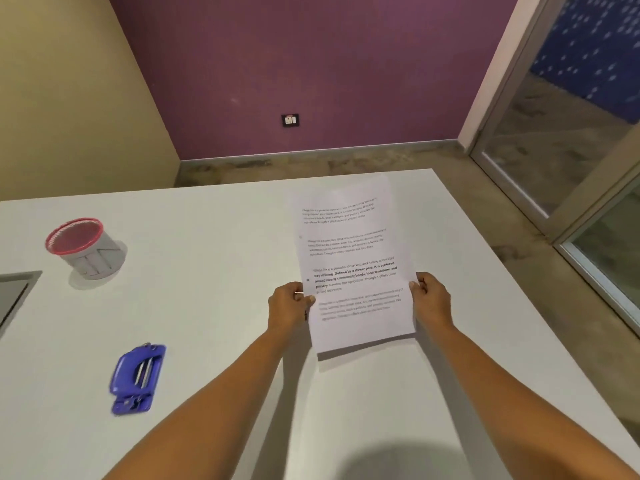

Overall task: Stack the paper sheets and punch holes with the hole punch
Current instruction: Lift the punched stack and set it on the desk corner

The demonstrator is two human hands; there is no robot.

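The white paper sheets [353, 261], printed with paragraphs of text, are held up above the white table [207, 306] right of centre, their lower edge lifted off the surface. My left hand [289, 304] pinches the left edge and my right hand [429, 294] pinches the right edge. How many sheets are in the stack I cannot tell. The blue hole punch [136, 377] lies on the table at the lower left, well away from both hands.
A mesh pen cup with a red rim [83, 247] stands at the back left of the table. A grey recessed panel [14, 296] shows at the left edge. The table's right edge drops to the floor beside a glass door [568, 133].
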